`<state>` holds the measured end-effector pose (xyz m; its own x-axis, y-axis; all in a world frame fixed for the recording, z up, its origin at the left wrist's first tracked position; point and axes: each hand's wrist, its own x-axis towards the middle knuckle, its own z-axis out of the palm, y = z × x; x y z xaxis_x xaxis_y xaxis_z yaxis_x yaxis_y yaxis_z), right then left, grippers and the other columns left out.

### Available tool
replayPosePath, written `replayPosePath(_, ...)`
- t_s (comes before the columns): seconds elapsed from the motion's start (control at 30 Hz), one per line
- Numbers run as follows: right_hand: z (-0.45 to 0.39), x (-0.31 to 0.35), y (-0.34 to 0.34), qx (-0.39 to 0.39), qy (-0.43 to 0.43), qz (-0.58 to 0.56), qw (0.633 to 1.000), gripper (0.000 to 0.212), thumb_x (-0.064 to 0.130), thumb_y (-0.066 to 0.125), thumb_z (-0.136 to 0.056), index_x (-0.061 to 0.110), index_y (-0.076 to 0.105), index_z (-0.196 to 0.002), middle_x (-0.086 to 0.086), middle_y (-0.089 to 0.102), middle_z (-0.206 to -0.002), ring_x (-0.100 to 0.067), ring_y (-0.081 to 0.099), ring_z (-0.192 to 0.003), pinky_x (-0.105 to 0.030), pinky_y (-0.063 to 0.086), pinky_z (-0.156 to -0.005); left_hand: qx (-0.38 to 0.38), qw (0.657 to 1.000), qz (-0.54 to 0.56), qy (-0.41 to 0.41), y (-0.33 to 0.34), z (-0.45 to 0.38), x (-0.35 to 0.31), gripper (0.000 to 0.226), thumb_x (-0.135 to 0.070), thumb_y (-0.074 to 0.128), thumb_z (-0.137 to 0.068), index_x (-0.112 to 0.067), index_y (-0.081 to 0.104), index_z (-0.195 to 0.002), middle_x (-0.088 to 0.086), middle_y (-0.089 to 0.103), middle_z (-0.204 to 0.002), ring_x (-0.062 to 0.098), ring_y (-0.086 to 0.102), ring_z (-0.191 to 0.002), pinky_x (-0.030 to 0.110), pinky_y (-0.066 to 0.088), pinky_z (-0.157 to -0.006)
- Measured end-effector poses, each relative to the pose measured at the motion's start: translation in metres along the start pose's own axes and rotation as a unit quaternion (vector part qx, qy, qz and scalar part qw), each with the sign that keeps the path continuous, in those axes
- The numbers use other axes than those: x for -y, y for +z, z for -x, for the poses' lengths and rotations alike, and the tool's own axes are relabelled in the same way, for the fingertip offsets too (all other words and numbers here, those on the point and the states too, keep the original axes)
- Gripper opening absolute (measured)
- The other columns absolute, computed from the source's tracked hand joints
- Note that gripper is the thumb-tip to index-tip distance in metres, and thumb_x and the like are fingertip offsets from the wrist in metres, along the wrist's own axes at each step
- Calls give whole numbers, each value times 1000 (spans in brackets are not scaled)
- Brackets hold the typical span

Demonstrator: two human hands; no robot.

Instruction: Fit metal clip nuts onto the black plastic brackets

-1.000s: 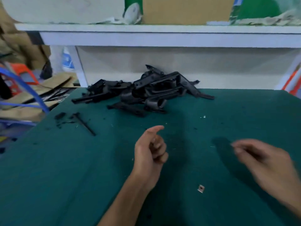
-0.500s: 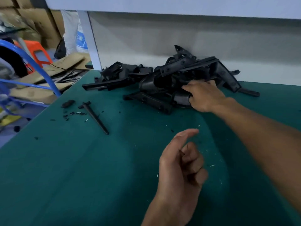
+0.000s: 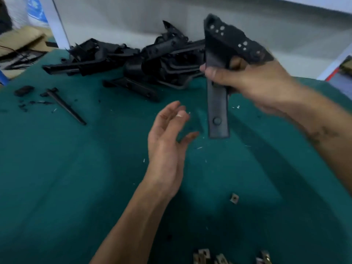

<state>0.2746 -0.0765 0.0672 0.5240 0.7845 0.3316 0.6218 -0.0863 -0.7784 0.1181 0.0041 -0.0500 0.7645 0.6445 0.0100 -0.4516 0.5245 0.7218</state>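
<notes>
My right hand (image 3: 253, 82) grips a black plastic bracket (image 3: 218, 113) above the green table, its long flat arm hanging down and its perforated arm pointing up to the right. My left hand (image 3: 167, 141) hovers open just left of the bracket's lower end, fingers spread, holding nothing. A pile of black brackets (image 3: 148, 60) lies at the back of the table. One metal clip nut (image 3: 234, 198) lies alone on the green mat near me. Several more clip nuts (image 3: 203, 257) sit at the bottom edge.
A thin black strip (image 3: 66, 106) and small black plastic scraps (image 3: 23, 90) lie on the left of the green table (image 3: 57, 178). A white wall panel (image 3: 123, 20) closes the back. Cardboard and clutter (image 3: 17, 42) lie beyond the left edge.
My right hand has lifted one bracket out of the pile and brought it toward me. My left hand opened from a loose curl and rose toward the bracket.
</notes>
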Motion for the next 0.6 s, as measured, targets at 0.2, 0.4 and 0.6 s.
replayPosePath(0.2,70,-2,44,-42,116,-174,977,15,15,74,-92,1,73,-86,-19,75,-87,-22,66,-77,-52,62,-75,35,982,-162,86,6,7,3,53,-51,59,-91,-13,64,-128,6,69,-127,24,63,-122,40,52,-98)
replayPosePath(0.4,109,-11,66,-30,141,46,988,53,49,71,-90,12,50,-59,10,38,-48,-5,37,-45,-23,30,-45,86,990,-115,-10,-1,8,-4,33,-29,54,-102,-2,63,-120,20,66,-129,37,60,-123,53,43,-110)
replayPosePath(0.6,152,-26,34,-36,143,-7,989,48,39,73,-91,0,61,-66,2,45,-58,-9,39,-55,-28,31,-54,50,993,-41,-96,14,16,4,28,-29,47,-105,-4,60,-110,17,72,-114,35,71,-100,43,60,-75)
